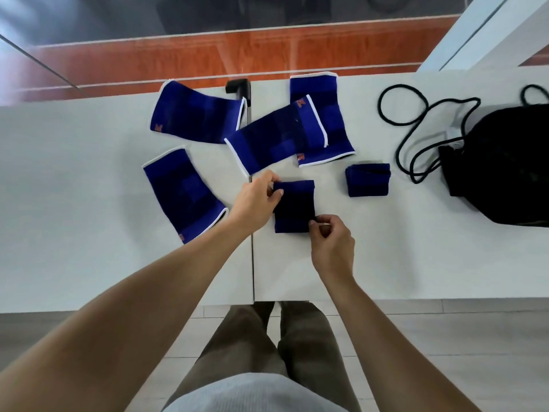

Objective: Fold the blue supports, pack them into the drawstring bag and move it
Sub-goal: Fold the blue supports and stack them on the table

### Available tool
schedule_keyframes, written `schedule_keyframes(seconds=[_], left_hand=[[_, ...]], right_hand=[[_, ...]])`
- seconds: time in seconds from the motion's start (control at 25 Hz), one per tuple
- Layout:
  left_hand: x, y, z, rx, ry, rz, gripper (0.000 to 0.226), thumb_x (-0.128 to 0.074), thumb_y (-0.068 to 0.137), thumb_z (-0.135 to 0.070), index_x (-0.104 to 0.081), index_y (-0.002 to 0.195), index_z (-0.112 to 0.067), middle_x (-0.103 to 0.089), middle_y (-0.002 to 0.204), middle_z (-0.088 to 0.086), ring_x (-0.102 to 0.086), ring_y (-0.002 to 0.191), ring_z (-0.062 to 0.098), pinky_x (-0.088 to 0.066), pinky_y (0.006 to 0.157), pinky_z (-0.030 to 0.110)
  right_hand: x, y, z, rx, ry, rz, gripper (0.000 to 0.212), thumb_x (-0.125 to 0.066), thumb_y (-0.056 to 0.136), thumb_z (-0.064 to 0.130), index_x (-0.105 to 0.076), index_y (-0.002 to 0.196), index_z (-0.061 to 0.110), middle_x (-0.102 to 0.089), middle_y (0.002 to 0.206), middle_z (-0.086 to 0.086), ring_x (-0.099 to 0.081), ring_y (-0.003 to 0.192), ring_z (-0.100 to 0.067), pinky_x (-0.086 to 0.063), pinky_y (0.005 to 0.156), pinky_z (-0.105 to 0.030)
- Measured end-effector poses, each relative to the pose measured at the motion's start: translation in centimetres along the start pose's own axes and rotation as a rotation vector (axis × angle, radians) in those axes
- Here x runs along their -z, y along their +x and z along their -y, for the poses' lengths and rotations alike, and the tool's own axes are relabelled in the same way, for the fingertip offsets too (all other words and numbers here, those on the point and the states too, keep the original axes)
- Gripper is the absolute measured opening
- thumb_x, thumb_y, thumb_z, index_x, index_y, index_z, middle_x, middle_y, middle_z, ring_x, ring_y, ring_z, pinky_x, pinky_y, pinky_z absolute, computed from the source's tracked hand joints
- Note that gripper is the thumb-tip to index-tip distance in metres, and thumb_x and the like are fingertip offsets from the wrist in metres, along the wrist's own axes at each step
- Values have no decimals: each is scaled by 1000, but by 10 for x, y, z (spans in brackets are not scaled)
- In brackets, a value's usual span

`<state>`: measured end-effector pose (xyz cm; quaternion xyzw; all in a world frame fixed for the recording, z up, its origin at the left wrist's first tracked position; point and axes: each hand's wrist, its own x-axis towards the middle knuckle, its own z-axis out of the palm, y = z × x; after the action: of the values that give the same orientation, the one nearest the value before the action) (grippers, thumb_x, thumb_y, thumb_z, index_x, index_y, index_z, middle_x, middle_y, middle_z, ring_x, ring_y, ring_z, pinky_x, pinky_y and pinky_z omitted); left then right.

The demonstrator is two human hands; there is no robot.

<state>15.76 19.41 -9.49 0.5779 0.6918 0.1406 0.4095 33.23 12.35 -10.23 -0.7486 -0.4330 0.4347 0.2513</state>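
Note:
A folded blue support (294,207) lies on the white table (89,173) in front of me. My left hand (258,197) pinches its upper left corner, and my right hand (331,242) pinches its lower right corner. Another folded support (367,179) rests to the right. Several unfolded blue supports lie flat: one at the left (184,194), one at the back left (197,114), one in the middle (276,138) overlapping another behind it (326,114). The black drawstring bag (502,165) sits at the right with its cord (416,120) looped on the table.
A seam (252,263) runs down the table between two tabletops. A small black clamp (237,86) sits at the far edge. Beyond the table is an orange-brown floor strip; a white ledge (475,34) stands at the back right. My legs show below the near edge.

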Motion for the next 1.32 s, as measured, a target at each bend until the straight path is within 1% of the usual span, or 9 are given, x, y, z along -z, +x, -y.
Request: schedule_keyframes(seconds=[0.24, 0.4, 0.56, 0.64, 0.72, 0.88, 1.04, 1.2, 1.32], left_hand=[[-8, 7, 6, -46, 56, -39, 8, -53, 102, -26, -49, 109, -25, -63, 80, -3, -62, 74, 20, -55, 71, 44], [-12, 12, 1, -39, 189, -60, 13, -50, 102, -28, -46, 110, -19, -60, 90, 0, -56, 80, 25, -41, 68, 37], [-13, 5, -1, -149, 418, -225, 18, -59, 97, -21, -51, 110, -12, -57, 100, 8, -53, 82, 28, -48, 67, 41], [-24, -13, 11, -386, 543, -291, 14, -59, 95, -14, -60, 108, -10, -59, 103, 10, -53, 83, 30, -50, 72, 44], [-36, -37, 28, -520, 588, -216, 23, -58, 96, -19, -63, 117, -12, -61, 117, 9, -57, 97, 31, -50, 84, 43], [-44, -64, 45, -395, 574, -52, 53, -65, 91, -33, -51, 139, -16, -49, 144, 6, -47, 130, 28, -43, 105, 41], [-42, -64, 41, -399, 616, -64, 58, -75, 84, -31, -55, 136, -14, -55, 141, 8, -54, 124, 29, -47, 100, 42], [-41, -70, 47, -468, 635, -176, 41, -69, 88, -23, -59, 126, -13, -63, 120, 8, -58, 110, 31, -43, 100, 42], [-39, -69, 50, -520, 605, -236, 28, -67, 90, -18, -66, 117, -13, -68, 106, 6, -62, 100, 29, -43, 98, 42]], right_hand=[[-4, 8, -5, 4, -55, 5, 17, -60, 98, 35, -63, 106, 20, -68, 88, 10, -66, 80, -9, -53, 67, -21], [-5, 10, -2, 9, -95, 13, 21, -62, 97, 36, -61, 108, 18, -68, 92, 7, -65, 80, -9, -52, 66, -20], [-1, 10, 4, -50, -48, 18, 26, -66, 94, 36, -53, 110, 20, -65, 86, 7, -63, 74, -10, -45, 57, -19], [-1, 11, 5, -68, -49, -2, 26, -67, 93, 37, -53, 108, 21, -65, 83, 5, -63, 72, -13, -42, 55, -20], [-5, 11, 3, -59, -90, -15, 25, -66, 93, 39, -57, 106, 18, -66, 87, 4, -64, 76, -14, -42, 57, -20], [-18, 12, 8, -135, -264, 26, 34, -54, 98, 47, -63, 106, 15, -65, 100, -1, -61, 81, -15, -42, 57, -20], [-19, 11, 17, -248, -13, 39, 21, -58, 99, 30, -58, 112, 13, -65, 105, -4, -59, 79, -11, -43, 58, -15], [-16, 6, 20, -428, 331, 72, 17, -60, 98, 19, -56, 114, 17, -64, 105, -4, -66, 89, -20, -58, 68, -25], [-9, -3, 11, -186, 131, 57, 14, -56, 97, 13, -58, 111, 17, -64, 103, -1, -63, 93, -21, -50, 69, -20]])
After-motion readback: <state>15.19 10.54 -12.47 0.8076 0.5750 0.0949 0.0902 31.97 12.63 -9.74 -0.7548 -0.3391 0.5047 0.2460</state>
